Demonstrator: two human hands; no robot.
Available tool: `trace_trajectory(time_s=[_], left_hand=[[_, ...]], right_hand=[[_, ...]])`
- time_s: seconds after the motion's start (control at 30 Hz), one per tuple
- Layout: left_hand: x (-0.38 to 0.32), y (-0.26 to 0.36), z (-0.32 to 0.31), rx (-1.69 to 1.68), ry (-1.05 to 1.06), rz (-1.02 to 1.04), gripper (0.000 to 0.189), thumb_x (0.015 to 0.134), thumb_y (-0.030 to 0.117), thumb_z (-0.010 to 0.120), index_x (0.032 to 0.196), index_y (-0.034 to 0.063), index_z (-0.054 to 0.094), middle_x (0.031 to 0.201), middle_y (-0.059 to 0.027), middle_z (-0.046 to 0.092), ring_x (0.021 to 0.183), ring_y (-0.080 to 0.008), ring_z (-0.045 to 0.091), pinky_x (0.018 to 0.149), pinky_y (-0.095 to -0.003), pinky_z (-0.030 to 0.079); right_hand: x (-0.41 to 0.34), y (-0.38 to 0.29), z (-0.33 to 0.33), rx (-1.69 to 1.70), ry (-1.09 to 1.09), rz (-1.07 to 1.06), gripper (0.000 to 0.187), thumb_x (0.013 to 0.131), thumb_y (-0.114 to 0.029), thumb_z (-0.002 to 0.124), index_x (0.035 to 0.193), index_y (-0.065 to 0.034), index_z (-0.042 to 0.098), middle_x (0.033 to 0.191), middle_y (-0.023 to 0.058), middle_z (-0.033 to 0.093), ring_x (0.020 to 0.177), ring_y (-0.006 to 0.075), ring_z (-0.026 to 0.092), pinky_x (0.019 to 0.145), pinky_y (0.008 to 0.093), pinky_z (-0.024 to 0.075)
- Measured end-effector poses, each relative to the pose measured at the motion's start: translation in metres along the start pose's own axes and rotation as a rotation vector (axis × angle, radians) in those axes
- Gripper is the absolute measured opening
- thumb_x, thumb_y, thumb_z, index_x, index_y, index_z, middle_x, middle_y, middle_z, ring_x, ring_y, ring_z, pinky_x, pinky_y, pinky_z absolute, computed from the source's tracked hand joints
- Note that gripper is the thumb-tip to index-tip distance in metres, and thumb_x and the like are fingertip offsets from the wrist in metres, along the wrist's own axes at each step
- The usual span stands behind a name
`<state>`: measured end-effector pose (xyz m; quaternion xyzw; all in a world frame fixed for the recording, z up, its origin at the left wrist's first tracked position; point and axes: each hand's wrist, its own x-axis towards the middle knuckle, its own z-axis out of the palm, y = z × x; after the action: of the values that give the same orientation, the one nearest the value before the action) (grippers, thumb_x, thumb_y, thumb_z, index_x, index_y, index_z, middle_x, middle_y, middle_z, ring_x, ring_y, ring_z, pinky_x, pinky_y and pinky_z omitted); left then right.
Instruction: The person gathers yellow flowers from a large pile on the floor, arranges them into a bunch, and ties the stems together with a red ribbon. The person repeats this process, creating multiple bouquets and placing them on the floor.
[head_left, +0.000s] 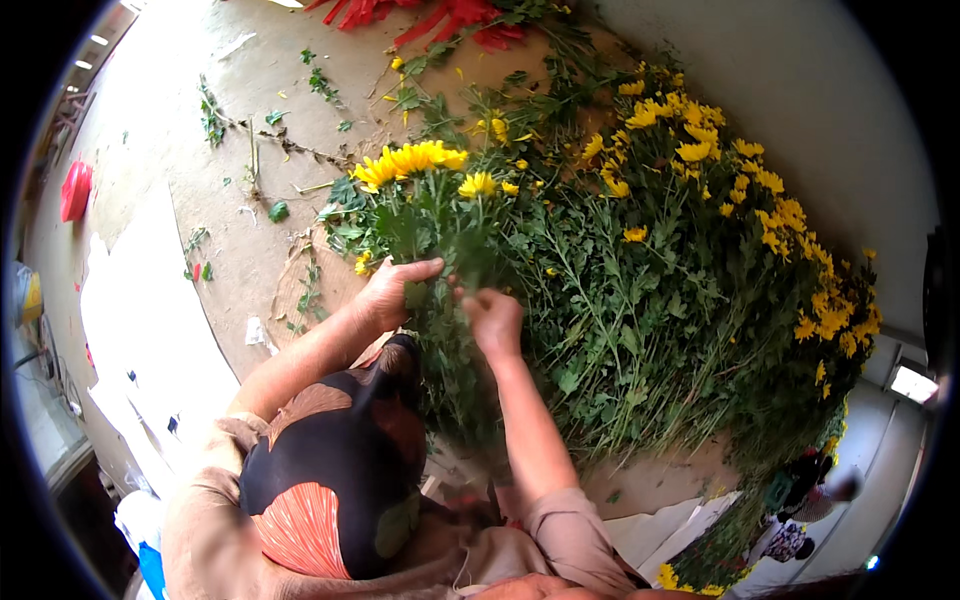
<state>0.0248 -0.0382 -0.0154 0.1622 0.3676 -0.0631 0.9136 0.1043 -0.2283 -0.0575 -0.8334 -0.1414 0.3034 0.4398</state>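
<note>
My left hand (397, 289) is closed round the stems of a bunch of yellow chrysanthemums (411, 161), whose blooms stand above it, away from me. Beside it on the right, my right hand (495, 319) is at the same bunch, its fingers curled and slightly blurred among the leaves; whether they pinch a stem I cannot tell. Leafy stems hang down below both hands towards my body. Directly right of my right hand lies a large heap of cut chrysanthemums (622, 322), with blooms at the far and right side and bare stems nearer me.
Loose leaves and twigs (281, 139) litter the table (247, 67). Red strips (457, 22) lie at its far edge, a red roll (76, 191) at the left, white paper sheets (150, 300) nearer. A wall (787, 97) borders the heap. Other people (787, 540) are at the lower right.
</note>
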Motion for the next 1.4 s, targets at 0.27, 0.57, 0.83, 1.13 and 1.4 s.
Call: trace_trajectory(time_s=[0.27, 0.57, 0.83, 1.13, 1.4], left_hand=[[0.003, 0.0, 0.034, 0.096, 0.005, 0.09, 0.031, 0.094, 0.006, 0.061, 0.124, -0.0005, 0.055, 0.103, -0.0163, 0.068, 0.088, -0.0333, 0.071, 0.075, -0.0432, 0.059], [-0.003, 0.01, 0.033, 0.13, 0.078, 0.097, 0.026, 0.096, 0.014, 0.06, 0.115, -0.0032, 0.059, 0.105, -0.016, 0.069, 0.095, -0.0333, 0.071, 0.079, -0.0462, 0.059], [-0.015, 0.016, 0.012, 0.101, 0.08, 0.057, 0.03, 0.096, 0.023, 0.061, 0.113, -0.0012, 0.062, 0.106, -0.0114, 0.068, 0.1, -0.0296, 0.069, 0.085, -0.0444, 0.057], [-0.014, 0.008, 0.036, 0.164, 0.035, 0.058, 0.026, 0.097, 0.022, 0.06, 0.11, -0.0012, 0.062, 0.101, -0.0119, 0.068, 0.098, -0.031, 0.069, 0.088, -0.0438, 0.055], [-0.01, 0.006, 0.006, 0.151, 0.078, 0.021, 0.03, 0.097, 0.021, 0.06, 0.116, -0.0025, 0.059, 0.105, -0.0154, 0.068, 0.101, -0.034, 0.068, 0.086, -0.0453, 0.056]], right_hand=[[-0.007, -0.058, -0.056, 0.245, 0.45, -0.13, 0.014, 0.1, -0.014, 0.061, 0.093, -0.004, 0.066, 0.074, -0.0032, 0.062, 0.064, 0.0028, 0.056, 0.053, 0.0194, 0.046], [-0.03, -0.039, -0.062, 0.387, 0.634, -0.154, 0.017, 0.098, -0.006, 0.062, 0.113, -0.0018, 0.065, 0.079, -0.0006, 0.065, 0.065, 0.0058, 0.056, 0.061, 0.0213, 0.0483], [-0.044, -0.057, -0.153, 0.056, 0.876, -0.246, 0.032, 0.102, -0.014, 0.056, 0.131, -0.0017, 0.058, 0.097, 0.0, 0.067, 0.076, 0.0065, 0.055, 0.066, 0.0225, 0.0452], [-0.024, -0.008, -0.063, -0.068, 0.524, -0.134, 0.028, 0.099, -0.016, 0.06, 0.126, -0.0121, 0.063, 0.068, 0.0027, 0.064, 0.058, 0.0126, 0.059, 0.053, 0.0288, 0.0481], [0.022, -0.011, -0.178, -0.158, 0.848, -0.12, 0.023, 0.096, -0.014, 0.06, 0.116, -0.0043, 0.065, 0.102, 0.0095, 0.068, 0.082, 0.0169, 0.065, 0.069, 0.0321, 0.0547]])
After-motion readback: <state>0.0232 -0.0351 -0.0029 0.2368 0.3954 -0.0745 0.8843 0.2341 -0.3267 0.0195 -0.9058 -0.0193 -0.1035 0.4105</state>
